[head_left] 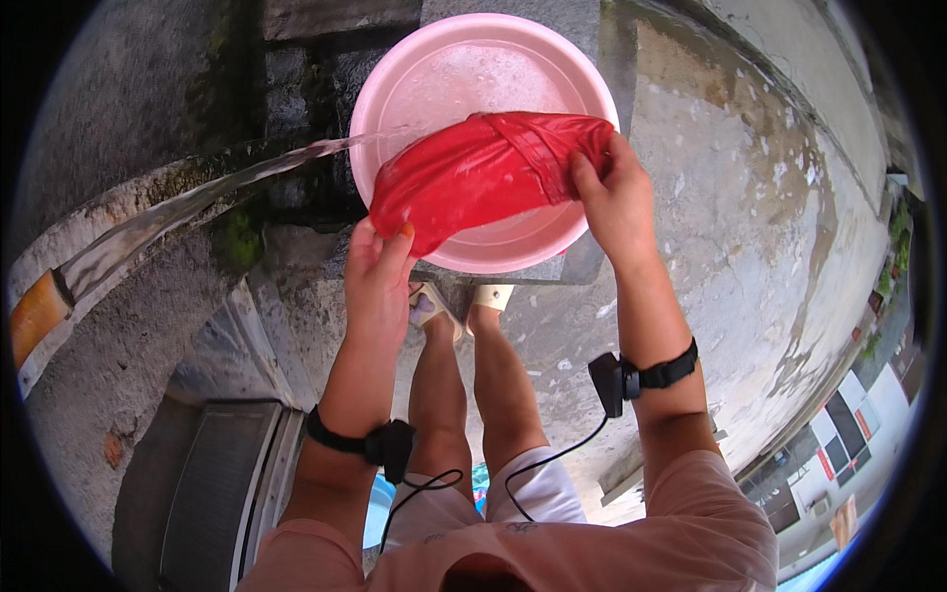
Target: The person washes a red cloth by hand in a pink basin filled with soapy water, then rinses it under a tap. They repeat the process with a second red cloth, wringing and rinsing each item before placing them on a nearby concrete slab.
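A wet red cloth (473,178), perhaps a garment, is stretched between my two hands above a round pink basin (582,84). My left hand (378,259) pinches its lower left corner, just outside the basin's near rim. At the cloth's right end, my right hand (614,187) grips the edge between thumb and fingers, over the basin's right rim. Folds run across the cloth near the right hand. Sudsy-looking water (473,84) shows in the basin behind the cloth. A stream of water (237,178) pours in from the left, reaching the basin's left side.
The stream leaves an orange-brown pipe (41,314) at the far left. The basin rests on a stone ledge (552,278). My feet in pale slippers (434,304) stand just below it. Part of a light blue tub (378,508) shows behind my legs. Worn concrete (740,217) spreads to the right.
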Motion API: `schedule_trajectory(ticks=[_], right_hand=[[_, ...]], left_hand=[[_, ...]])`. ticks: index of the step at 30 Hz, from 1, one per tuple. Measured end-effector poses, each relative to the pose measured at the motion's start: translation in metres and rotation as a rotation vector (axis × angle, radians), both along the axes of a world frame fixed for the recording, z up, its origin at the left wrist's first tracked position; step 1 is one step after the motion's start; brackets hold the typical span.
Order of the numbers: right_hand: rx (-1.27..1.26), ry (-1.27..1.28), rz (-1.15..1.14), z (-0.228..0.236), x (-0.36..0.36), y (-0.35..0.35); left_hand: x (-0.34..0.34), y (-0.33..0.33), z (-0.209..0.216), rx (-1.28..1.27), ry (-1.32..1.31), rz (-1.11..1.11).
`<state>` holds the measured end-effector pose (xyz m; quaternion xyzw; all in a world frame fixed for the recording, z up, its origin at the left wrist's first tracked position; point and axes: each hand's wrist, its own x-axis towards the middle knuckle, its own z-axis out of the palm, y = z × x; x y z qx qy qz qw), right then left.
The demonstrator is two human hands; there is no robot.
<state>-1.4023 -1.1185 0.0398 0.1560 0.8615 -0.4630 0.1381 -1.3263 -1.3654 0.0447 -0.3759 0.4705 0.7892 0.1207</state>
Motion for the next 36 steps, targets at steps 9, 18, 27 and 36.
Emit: schedule_trajectory(ticks=[9, 18, 27, 36], right_hand=[[0.539, -0.155, 0.301, -0.138, 0.015, -0.079], [-0.17, -0.166, 0.482, -0.016, 0.05, -0.075], [-0.335, 0.039, 0.461, -0.062, 0.003, -0.043], [0.307, 0.303, 0.397, -0.045, 0.007, 0.012]], left_hand=[[-0.027, 0.034, -0.102, -0.2, -0.146, -0.155], [-0.031, 0.002, -0.035, 0.061, -0.003, -0.158], [-0.036, 0.023, 0.071, -0.29, 0.402, -0.681], [-0.052, -0.02, 0.006, -1.249, 0.658, -0.928]])
